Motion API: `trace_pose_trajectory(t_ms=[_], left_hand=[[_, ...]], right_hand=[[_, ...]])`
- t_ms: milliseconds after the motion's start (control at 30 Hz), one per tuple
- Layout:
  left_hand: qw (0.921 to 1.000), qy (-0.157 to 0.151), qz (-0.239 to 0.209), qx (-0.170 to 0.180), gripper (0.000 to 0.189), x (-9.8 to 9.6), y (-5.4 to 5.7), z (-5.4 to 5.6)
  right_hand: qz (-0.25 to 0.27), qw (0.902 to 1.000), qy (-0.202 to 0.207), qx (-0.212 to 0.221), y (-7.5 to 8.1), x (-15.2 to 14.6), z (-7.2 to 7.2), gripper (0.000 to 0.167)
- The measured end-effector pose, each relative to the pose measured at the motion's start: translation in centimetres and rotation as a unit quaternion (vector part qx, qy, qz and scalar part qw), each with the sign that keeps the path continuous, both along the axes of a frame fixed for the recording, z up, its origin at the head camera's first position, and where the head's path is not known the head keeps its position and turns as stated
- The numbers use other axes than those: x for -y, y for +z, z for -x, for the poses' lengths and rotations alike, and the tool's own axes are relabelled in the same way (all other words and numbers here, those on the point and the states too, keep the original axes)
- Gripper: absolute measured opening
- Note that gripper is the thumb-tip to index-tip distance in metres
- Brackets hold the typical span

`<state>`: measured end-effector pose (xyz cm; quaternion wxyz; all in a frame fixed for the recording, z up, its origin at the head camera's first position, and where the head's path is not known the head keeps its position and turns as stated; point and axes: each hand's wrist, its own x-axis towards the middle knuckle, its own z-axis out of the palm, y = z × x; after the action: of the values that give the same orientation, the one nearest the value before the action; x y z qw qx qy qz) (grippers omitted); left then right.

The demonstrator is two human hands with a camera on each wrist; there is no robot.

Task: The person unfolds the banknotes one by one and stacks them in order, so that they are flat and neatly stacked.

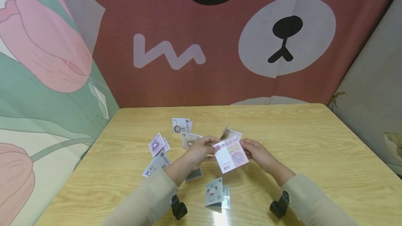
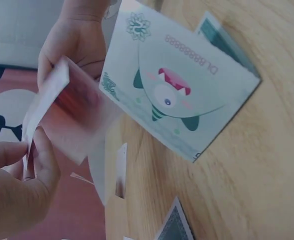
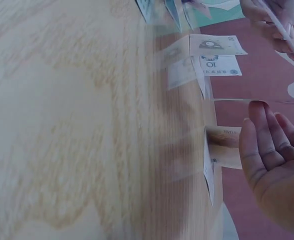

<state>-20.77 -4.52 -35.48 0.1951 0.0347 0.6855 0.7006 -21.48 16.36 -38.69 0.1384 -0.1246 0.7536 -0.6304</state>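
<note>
A pink-and-white play 100 banknote (image 1: pixel 231 155), folded, is held up over the table. My left hand (image 1: pixel 195 152) pinches its left edge between thumb and fingers; the left wrist view shows this grip on the note's fold-out half (image 2: pixel 46 107). At the note's right edge is my right hand (image 1: pixel 262 155). Seen from the right wrist, the right hand (image 3: pixel 277 160) has its fingers extended, one fingertip meeting a thin edge. Below the hands stands a folded green banknote (image 1: pixel 214 193) with a one-eyed monster (image 2: pixel 172 90). Behind the held note stands a brownish folded banknote (image 1: pixel 230 134).
More folded banknotes stand to the left: a purple one (image 1: pixel 156 145), a grey 10 note (image 1: pixel 158 164), another 10 note (image 1: pixel 180 125) farther back and a beige one (image 1: pixel 190 140). A dark green note (image 1: pixel 194 174) is partly behind the left wrist. All are on a wooden table (image 1: pixel 314 132).
</note>
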Motion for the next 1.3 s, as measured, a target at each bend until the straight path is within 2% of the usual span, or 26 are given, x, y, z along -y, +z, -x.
trace_pose_trajectory(t_ms=[400,633,767,1000,1167,1300], left_hand=[[0.9994,-0.022,-0.022,-0.014,0.023,0.6,1.0,-0.7],[0.9986,-0.038,-0.034,-0.016,0.023,0.5,1.0,-1.3],[0.9988,-0.04,-0.023,-0.017,0.023,0.6,1.1,-1.3],[0.9988,-0.037,-0.015,-0.028,0.023,1.5,1.1,-1.2],[0.9985,-0.035,-0.025,-0.032,0.024,2.3,0.9,-1.3],[0.9982,-0.038,-0.035,-0.031,0.028,2.6,0.9,-1.3]], right_hand=[[0.033,0.9983,0.047,0.006,0.2,0.0,-0.2,0.048],[0.059,0.9958,0.065,0.024,0.1,0.0,-0.5,0.051],[0.072,0.9945,0.072,0.023,0.1,-0.2,-0.3,0.045],[0.076,0.9947,0.069,0.009,0.2,-1.4,-0.3,0.024],[0.107,0.9907,0.083,0.011,0.3,-2.3,-0.5,0.016],[0.141,0.9858,0.09,0.016,0.5,-2.8,-0.8,0.017]])
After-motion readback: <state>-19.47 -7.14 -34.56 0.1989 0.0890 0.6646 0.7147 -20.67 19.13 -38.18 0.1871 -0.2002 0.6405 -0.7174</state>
